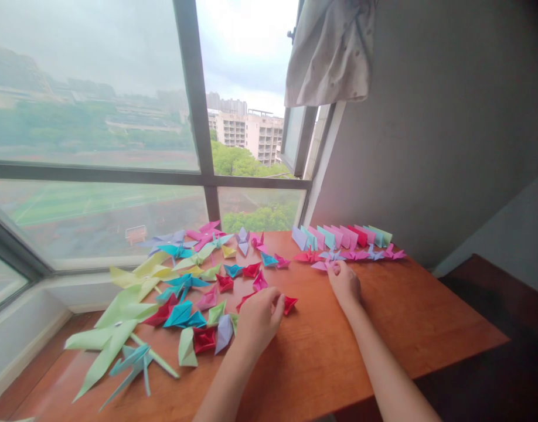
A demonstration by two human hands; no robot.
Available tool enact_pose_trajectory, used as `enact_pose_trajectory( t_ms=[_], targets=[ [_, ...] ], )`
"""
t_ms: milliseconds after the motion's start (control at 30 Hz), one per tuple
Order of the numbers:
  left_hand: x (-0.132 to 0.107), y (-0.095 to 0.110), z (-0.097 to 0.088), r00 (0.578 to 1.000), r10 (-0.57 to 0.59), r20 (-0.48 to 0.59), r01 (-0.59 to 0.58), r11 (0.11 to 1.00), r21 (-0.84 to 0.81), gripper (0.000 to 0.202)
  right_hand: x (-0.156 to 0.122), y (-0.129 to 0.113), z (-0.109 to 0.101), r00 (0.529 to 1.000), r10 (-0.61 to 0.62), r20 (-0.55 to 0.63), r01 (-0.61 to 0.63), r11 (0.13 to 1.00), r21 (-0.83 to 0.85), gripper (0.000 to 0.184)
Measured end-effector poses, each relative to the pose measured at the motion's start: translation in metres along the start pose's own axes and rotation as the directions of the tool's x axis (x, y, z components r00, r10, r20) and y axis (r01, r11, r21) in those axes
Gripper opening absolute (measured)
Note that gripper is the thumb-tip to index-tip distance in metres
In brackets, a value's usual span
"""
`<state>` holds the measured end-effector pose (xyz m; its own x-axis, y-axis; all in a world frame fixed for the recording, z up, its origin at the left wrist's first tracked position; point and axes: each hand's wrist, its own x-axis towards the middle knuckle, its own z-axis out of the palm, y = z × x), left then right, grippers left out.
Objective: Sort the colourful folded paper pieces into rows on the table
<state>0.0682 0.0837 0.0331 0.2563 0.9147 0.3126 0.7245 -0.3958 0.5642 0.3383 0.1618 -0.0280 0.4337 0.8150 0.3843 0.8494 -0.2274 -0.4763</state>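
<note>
My left hand (258, 319) rests on the wooden table (383, 328), fingers curled round a red origami crane (288, 303) whose wing tips stick out on both sides. My right hand (344, 281) reaches further back, its fingers pinched on a pink origami crane (322, 265) at the near end of a line of small cranes (357, 254). Behind that line stands a row of folded paper pieces (339, 235) in pink, teal, red and green.
A scattered heap of coloured origami cranes (194, 281) covers the table's left half, with large pale-green ones (115, 328) at the near left. A big window (119, 117) runs behind the table. A grey wall (427, 129) and a dark surface (493, 293) lie to the right.
</note>
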Motion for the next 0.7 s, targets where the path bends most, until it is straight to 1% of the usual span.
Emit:
enact_pose_trajectory(
  t_ms=[200, 433, 700],
  targets=[
    [-0.0002, 0.0007, -0.0018, 1.000, -0.007, 0.008, 0.007, 1.000, 0.001, 0.022, 0.0032, 0.0011, 0.0021, 1.000, -0.016, 0.011, 0.016, 0.999, -0.029, 0.018],
    [0.0007, 0.0019, -0.0028, 1.000, -0.008, 0.013, 0.008, 1.000, 0.019, 0.022, 0.0046, -0.0004, 0.0034, 0.999, -0.037, 0.010, 0.037, 0.999, -0.018, 0.014],
    [0.0011, 0.0020, -0.0040, 1.000, -0.004, 0.013, 0.004, 0.999, 0.035, 0.022, 0.0034, -0.0024, 0.0030, 0.999, -0.046, 0.006, 0.046, 0.999, -0.004, 0.018]
  ],
)
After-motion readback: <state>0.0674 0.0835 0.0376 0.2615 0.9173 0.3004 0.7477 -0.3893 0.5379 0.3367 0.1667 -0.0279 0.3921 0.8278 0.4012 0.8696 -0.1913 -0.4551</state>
